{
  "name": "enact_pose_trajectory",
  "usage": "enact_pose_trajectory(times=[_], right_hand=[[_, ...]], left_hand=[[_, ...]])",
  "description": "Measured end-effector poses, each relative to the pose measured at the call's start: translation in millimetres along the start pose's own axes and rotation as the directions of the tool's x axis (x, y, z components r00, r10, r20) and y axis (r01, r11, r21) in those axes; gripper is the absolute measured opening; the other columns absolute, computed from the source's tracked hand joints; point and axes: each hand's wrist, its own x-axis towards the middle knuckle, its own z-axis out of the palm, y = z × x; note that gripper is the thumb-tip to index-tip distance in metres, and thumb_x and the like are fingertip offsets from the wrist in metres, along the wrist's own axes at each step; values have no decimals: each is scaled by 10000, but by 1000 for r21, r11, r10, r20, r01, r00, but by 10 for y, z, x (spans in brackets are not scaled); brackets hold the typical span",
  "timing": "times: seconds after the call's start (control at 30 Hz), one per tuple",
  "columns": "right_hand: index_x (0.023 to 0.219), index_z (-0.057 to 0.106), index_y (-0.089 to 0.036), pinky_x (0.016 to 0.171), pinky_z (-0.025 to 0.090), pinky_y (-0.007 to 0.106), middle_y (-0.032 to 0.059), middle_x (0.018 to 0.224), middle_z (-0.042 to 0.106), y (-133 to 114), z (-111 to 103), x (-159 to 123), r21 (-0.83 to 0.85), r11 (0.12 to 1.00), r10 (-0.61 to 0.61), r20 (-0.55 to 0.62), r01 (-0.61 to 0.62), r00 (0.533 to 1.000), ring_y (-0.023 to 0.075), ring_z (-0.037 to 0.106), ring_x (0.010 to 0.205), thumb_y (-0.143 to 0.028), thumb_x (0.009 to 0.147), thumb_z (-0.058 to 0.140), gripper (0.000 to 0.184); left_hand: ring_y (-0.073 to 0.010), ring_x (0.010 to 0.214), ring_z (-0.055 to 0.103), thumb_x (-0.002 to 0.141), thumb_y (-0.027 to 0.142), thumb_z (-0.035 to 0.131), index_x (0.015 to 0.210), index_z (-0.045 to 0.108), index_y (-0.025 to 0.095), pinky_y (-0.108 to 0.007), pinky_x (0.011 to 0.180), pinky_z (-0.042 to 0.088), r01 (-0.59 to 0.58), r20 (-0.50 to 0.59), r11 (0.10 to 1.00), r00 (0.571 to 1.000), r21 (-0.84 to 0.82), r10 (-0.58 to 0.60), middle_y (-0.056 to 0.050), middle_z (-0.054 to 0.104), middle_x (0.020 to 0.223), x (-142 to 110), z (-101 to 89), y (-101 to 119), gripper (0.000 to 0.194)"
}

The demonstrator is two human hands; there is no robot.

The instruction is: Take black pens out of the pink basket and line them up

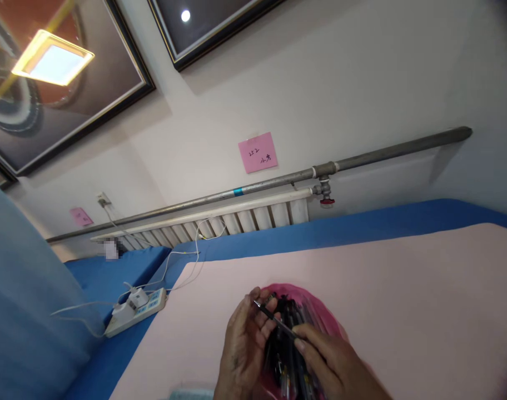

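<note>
A slim pen (282, 326) with a dark section and a silvery tip slants across the middle of the view. My right hand (326, 355) is closed on its lower end, pinching it between thumb and fingers. Half curled, with the palm showing, my left hand (243, 347) is beside the pen's tip. Its fingers are apart, and I cannot tell whether they touch the tip. Below both hands, a pink basket (316, 297) holds many pens (289, 369), dark and clear-barrelled. My hands hide part of the basket and its contents.
The basket stands on a pale pink sheet (424, 300) over a blue bed (362, 219). A white power strip (137, 316) with plugs and cords lies at left, near a blue curtain (24, 300). Behind are a radiator (257, 219) and a metal pipe (387, 153).
</note>
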Motion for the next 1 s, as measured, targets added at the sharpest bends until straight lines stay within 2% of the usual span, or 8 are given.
enact_pose_trajectory(times=[0.07, 0.17, 0.23, 0.4, 0.67, 0.8, 0.93, 1.0], right_hand=[[836, 536, -244, 590, 452, 268, 18, 720, 637, -7, -4, -2, -5, 1000, 2, 7, -2, 1000, 162, 589, 632, -316, 883, 359, 196], [846, 524, -242, 604, 458, 272, 18, 732, 640, 1, -3, -2, -10, 1000, 4, 19, -4, 1000, 164, 598, 650, -326, 889, 351, 196], [846, 518, -242, 623, 463, 275, 21, 750, 643, 13, -2, -1, -15, 1000, -1, 12, 2, 1000, 165, 604, 673, -327, 890, 350, 193], [875, 526, -251, 619, 469, 287, 18, 749, 643, 35, 5, 7, -42, 999, 9, 18, -8, 1000, 169, 605, 676, -332, 891, 352, 192], [846, 539, -266, 560, 467, 272, 7, 692, 637, 29, 5, -1, -52, 998, -23, -1, 23, 1000, 163, 596, 605, -315, 876, 384, 166], [861, 527, -251, 603, 469, 282, 12, 740, 644, 16, 0, -3, -39, 999, 13, 16, -12, 1000, 166, 605, 666, -324, 887, 365, 180], [879, 531, -251, 620, 462, 288, 9, 758, 644, 7, -3, -11, -46, 999, 28, 21, -27, 999, 169, 603, 689, -330, 892, 353, 195], [882, 532, -253, 619, 458, 293, 10, 758, 641, -6, -8, -13, -63, 998, 31, 25, -29, 999, 172, 599, 687, -339, 891, 357, 195]], left_hand=[[-193, 791, 651, 722, 288, 662, 796, 634, 136, -311, 692, 524, -26, -41, 999, 999, 19, 27, -62, 682, 816, -5, 10, -5, 172], [-168, 719, 650, 669, 221, 710, 692, 595, 137, -263, 620, 520, -35, -72, 996, 997, 83, 41, -35, 667, 705, -7, 5, -22, 145], [-158, 701, 647, 652, 203, 723, 684, 581, 136, -254, 615, 519, -25, -88, 994, 996, 104, 35, -33, 665, 698, -2, -7, -32, 160], [-161, 671, 644, 675, 291, 704, 738, 565, 151, -261, 571, 521, -70, -150, 991, 985, 116, 87, -28, 659, 713, 6, -11, -43, 207], [-130, 614, 622, 676, 251, 700, 700, 560, 137, -224, 538, 509, 1, -148, 984, 989, 178, 26, -35, 653, 679, 2, -27, -45, 182], [-145, 679, 635, 665, 219, 706, 716, 588, 123, -229, 593, 515, 0, -72, 983, 997, 185, 13, -56, 666, 720, -6, -25, 8, 160], [-189, 772, 646, 683, 312, 686, 811, 617, 125, -274, 633, 527, -15, -28, 984, 999, 178, 20, -85, 676, 839, -38, 8, 36, 237], [-175, 710, 646, 676, 333, 691, 782, 611, 127, -263, 594, 523, 2, -53, 978, 999, 208, 9, -76, 675, 790, -47, 7, 33, 245]])
